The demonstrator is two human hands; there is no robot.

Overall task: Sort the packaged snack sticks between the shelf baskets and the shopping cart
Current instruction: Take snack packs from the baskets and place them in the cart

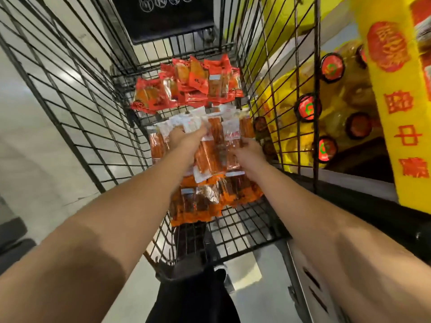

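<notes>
Both my arms reach down into the black wire shopping cart [77,94]. My left hand [184,138] grips a bunch of clear packets of orange snack sticks with white tops [210,150] in the middle of the cart. My right hand [248,150] holds the right side of the same bunch, fingers curled onto a packet. Red snack packets [186,85] lie heaped at the cart's far end. Darker orange packets [205,201] lie on the cart floor nearest me.
To the right of the cart stands a shelf with yellow packaging and jars with red-and-black lids [307,108]. A yellow banner with red characters [396,101] hangs at the far right. Pale floor tiles [30,148] lie to the left.
</notes>
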